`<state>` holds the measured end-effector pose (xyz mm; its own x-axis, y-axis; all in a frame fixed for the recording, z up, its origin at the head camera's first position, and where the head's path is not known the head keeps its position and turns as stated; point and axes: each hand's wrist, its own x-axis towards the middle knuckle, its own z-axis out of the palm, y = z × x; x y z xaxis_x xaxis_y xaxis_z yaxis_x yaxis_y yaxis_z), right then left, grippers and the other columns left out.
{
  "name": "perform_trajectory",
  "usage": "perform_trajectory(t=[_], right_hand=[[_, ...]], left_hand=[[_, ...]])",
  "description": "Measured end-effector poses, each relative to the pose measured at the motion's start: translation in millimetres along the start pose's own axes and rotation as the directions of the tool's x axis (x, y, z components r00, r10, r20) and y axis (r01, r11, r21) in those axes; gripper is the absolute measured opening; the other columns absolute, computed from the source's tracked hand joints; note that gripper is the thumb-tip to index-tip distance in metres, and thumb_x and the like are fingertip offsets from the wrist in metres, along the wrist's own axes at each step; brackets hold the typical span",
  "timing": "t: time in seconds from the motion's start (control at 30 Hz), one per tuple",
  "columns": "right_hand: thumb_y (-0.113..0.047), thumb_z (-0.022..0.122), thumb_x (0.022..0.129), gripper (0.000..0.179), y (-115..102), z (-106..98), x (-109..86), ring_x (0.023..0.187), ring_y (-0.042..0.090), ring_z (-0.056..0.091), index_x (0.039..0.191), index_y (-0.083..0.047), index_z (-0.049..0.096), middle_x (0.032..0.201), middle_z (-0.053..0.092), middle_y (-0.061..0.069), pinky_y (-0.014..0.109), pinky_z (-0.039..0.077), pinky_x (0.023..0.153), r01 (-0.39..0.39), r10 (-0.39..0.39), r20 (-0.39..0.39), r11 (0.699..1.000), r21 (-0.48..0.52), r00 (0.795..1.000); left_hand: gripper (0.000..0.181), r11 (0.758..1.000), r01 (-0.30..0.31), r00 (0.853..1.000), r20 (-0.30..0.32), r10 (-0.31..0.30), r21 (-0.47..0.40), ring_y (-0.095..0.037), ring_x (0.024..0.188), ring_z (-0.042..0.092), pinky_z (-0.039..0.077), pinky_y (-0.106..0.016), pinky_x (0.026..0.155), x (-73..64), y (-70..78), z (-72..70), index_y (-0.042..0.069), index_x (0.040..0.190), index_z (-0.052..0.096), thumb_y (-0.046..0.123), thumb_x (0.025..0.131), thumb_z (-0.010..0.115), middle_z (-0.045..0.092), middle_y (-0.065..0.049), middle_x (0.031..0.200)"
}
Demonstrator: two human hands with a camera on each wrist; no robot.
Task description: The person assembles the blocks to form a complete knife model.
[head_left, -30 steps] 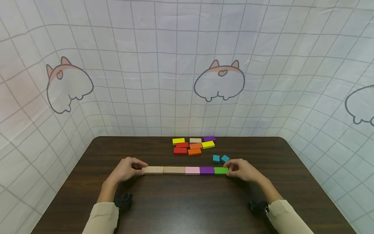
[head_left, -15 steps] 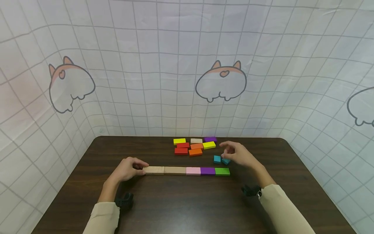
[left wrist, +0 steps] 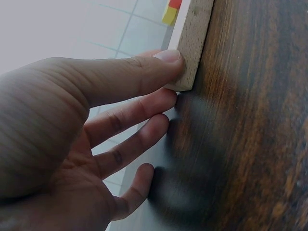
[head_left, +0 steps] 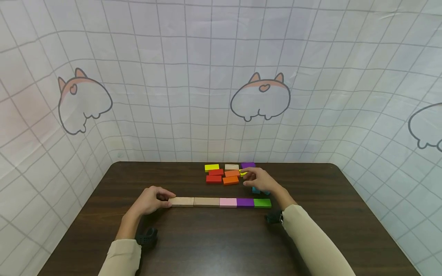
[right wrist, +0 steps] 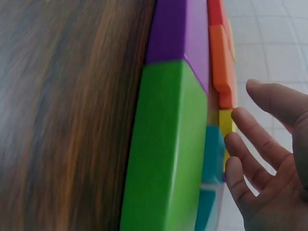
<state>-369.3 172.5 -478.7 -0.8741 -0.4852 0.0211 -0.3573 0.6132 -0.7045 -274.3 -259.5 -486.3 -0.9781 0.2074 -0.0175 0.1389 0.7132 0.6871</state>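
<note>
A straight row of blocks lies across the table: two plain wooden blocks (head_left: pixel 206 202), a pink block (head_left: pixel 228 202), a purple block (head_left: pixel 245 202) and a green block (head_left: pixel 262 203). My left hand (head_left: pixel 152 200) pinches the row's left end block (left wrist: pixel 191 43) between thumb and index finger, its other fingers spread near the tabletop. My right hand (head_left: pixel 262 181) is over the area behind the row, fingers apart and holding nothing. It partly covers a yellow block (head_left: pixel 243 173) and two small blue blocks (head_left: pixel 256 190) in the head view.
Behind the row lie loose blocks: a yellow one (head_left: pixel 211 168), two red ones (head_left: pixel 214 179), two orange ones (head_left: pixel 230 180), a plain wooden one (head_left: pixel 231 167) and a purple one (head_left: pixel 248 165). A gridded white curtain (head_left: pixel 172 96) surrounds the dark table (head_left: pixel 214 237).
My right hand has left the green block at the row's right end and moved back and left, past the blue blocks toward the loose blocks. The left hand stays at its end.
</note>
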Motion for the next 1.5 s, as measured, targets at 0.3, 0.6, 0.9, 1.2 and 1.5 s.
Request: perform_trajectory(t=[0.3, 0.6, 0.9, 1.2, 1.5], right_hand=[[-0.010, 0.073, 0.095, 0.047, -4, 17, 16.9, 0.107, 0.028, 0.066, 0.141, -0.007, 0.061, 0.123, 0.068, 0.017, 0.045, 0.056, 0.090, -0.016, 0.019, 0.060, 0.998, -0.061, 0.998], [-0.010, 0.073, 0.094, 0.034, -8, 25, 24.6, 0.102, 0.024, 0.063, 0.128, -0.011, 0.069, 0.113, 0.069, 0.011, 0.042, 0.055, 0.088, -0.056, 0.061, 0.038, 0.992, -0.112, 0.997], [-0.006, 0.076, 0.091, 0.023, -8, 27, 27.0, 0.094, 0.020, 0.056, 0.113, -0.011, 0.070, 0.103, 0.065, 0.008, 0.034, 0.049, 0.079, -0.071, 0.076, 0.051, 0.994, -0.086, 0.996], [-0.007, 0.076, 0.091, 0.028, -14, 29, 27.6, 0.085, 0.017, 0.057, 0.119, -0.009, 0.073, 0.096, 0.067, 0.006, 0.033, 0.051, 0.080, -0.065, 0.072, 0.061, 0.991, -0.114, 0.996], [-0.015, 0.077, 0.093, 0.031, -29, 22, 11.6, 0.083, 0.014, 0.060, 0.123, -0.011, 0.073, 0.097, 0.071, 0.003, 0.032, 0.052, 0.077, -0.034, 0.039, 0.035, 0.989, -0.143, 0.999]], left_hand=[[0.022, 1.000, 0.016, 1.000, 0.003, -0.016, -0.011, -0.016, 0.083, 0.061, 0.050, -0.033, 0.074, -2.0, 0.6, 2.6, 0.014, 0.108, 0.081, 0.012, 0.086, 0.082, 0.074, -0.001, 0.097], [0.022, 1.000, 0.017, 1.000, 0.003, -0.017, -0.010, -0.016, 0.084, 0.061, 0.050, -0.033, 0.075, -2.9, 0.4, 2.0, 0.013, 0.108, 0.081, 0.011, 0.086, 0.082, 0.073, -0.002, 0.098], [0.022, 1.000, 0.011, 1.000, 0.002, -0.011, -0.007, -0.015, 0.084, 0.061, 0.050, -0.033, 0.075, -1.4, -2.0, 2.6, 0.014, 0.108, 0.081, 0.013, 0.086, 0.082, 0.073, -0.002, 0.098], [0.022, 1.000, -0.011, 1.000, -0.006, 0.011, 0.008, -0.015, 0.084, 0.062, 0.051, -0.034, 0.076, -0.9, -2.8, -0.3, 0.014, 0.108, 0.081, 0.013, 0.086, 0.082, 0.074, -0.001, 0.098], [0.022, 1.000, 0.001, 1.000, -0.001, -0.001, 0.003, -0.015, 0.085, 0.062, 0.052, -0.034, 0.076, -0.1, -1.5, 0.2, 0.015, 0.108, 0.081, 0.014, 0.086, 0.082, 0.074, -0.002, 0.099]])
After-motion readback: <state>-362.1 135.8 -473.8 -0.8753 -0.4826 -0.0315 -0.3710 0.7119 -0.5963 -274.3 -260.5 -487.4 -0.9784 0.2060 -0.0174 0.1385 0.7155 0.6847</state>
